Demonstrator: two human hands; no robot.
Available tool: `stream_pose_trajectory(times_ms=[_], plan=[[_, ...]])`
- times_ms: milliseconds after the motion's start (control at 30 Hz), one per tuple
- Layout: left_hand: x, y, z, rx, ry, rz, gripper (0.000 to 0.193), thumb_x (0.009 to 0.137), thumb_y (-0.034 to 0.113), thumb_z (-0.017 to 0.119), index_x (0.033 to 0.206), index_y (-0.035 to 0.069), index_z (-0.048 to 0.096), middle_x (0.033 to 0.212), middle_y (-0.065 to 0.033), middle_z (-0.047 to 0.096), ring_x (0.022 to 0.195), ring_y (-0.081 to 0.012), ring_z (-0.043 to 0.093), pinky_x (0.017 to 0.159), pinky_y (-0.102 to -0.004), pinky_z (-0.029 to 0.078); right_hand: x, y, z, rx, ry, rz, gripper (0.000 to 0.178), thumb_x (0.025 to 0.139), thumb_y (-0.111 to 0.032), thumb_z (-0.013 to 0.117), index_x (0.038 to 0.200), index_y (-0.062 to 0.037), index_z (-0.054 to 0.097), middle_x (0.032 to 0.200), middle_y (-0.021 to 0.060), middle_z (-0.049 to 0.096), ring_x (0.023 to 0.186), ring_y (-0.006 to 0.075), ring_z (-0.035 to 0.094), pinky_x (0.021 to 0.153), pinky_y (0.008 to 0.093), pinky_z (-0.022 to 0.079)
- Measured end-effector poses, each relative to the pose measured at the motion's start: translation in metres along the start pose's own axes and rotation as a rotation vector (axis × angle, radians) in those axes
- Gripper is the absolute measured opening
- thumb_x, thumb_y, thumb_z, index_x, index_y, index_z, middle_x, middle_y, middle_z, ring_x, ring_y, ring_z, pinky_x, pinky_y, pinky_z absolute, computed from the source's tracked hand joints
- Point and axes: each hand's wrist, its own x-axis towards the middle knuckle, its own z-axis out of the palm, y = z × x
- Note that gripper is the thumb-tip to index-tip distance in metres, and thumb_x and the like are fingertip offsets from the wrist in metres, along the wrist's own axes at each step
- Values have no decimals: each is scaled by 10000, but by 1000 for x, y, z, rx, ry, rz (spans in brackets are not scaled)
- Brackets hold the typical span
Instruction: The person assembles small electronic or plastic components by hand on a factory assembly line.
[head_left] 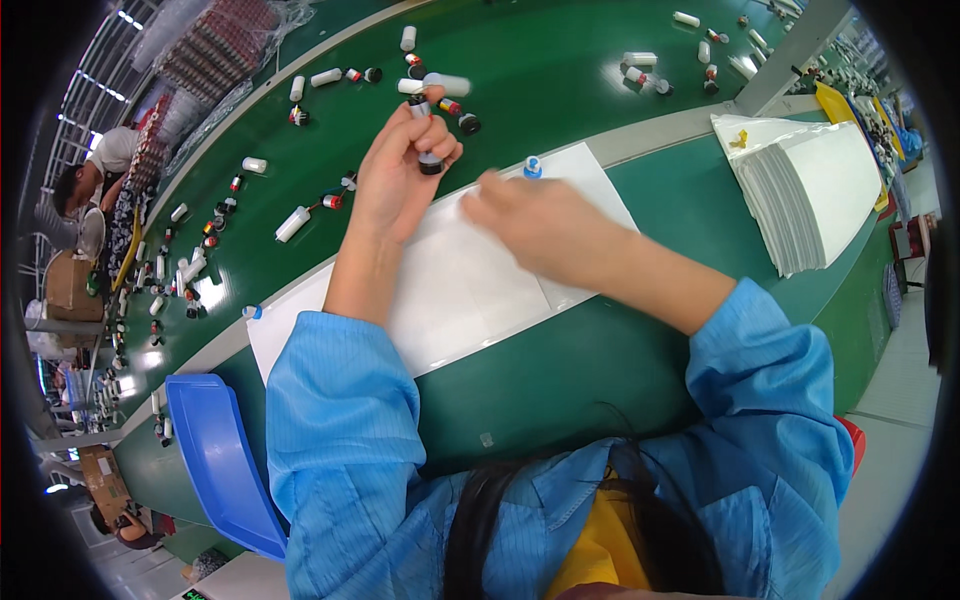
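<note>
My left hand (400, 165) is raised over the far edge of a white sheet (440, 290). Its fingers are wrapped round a small upright cylinder (424, 132) with black ends and a pale grey middle. My right hand (540, 225) hovers above the same sheet, smeared by motion; its fingers point toward the left hand, and whether they hold anything is unclear. Just beyond it, a small blue-and-white piece (532, 167) sits at the sheet's far edge. A similar blue-and-white piece (253, 312) is at the sheet's left corner.
Beyond the sheet, a green belt (540, 80) carries several white cylinders and small black, red and yellow parts. At right lies a stack of white sheets (790, 200) near a metal post (800, 55). A blue tray (225, 465) is at left. Another person (110, 165) bends over farther left.
</note>
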Motion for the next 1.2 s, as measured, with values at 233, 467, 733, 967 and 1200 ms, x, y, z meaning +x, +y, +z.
stream_pose_trajectory(times_ms=[233, 467, 733, 967, 1200], plan=[[-21, 36, 79, -24, 16, -35, 300, 847, 75, 363, 1133, 19, 435, 662, 24, 320, 650, -96, 337, 666, -256, 320, 33, 5, -74, 1702, 519, 550, 219, 783, -38, 613, 929, -1, 455, 865, 85, 592, 658, 140, 605, 583, 278, 487], [19, 19, 88, 181, -99, -26, 341, 851, 135, 390, 1166, 11, 437, 658, 42, 317, 640, -78, 323, 640, -229, 301, 31, 50, -76, 1364, 509, 675, 237, 754, -10, 637, 918, -4, 467, 810, 77, 620, 794, 107, 570, 701, 260, 471], [23, -4, 51, 9, -243, -106, 434, 954, 361, 299, 1169, 14, 446, 606, 52, 270, 587, -82, 297, 657, -253, 324, 25, 64, -35, 1316, 449, 754, 358, 741, -75, 683, 1019, 6, 473, 909, 83, 630, 833, 120, 563, 780, 269, 441], [-5, 16, 46, 285, -228, -265, 496, 959, 378, 261, 1213, -12, 435, 707, -16, 534, 676, -124, 475, 729, -279, 390, 36, 47, -38, 1372, 252, 558, 491, 748, -104, 680, 1181, -18, 466, 884, 83, 645, 829, 127, 580, 784, 261, 440], [-125, 102, -44, 1632, 369, 334, 320, 786, 151, 609, 1086, 50, 565, 942, -102, 586, 853, -199, 573, 756, -304, 451, 20, 48, -33, -104, 274, 614, 471, 747, -213, 656, 1145, -25, 489, 717, 114, 622, 697, 222, 607, 629, 303, 472]])
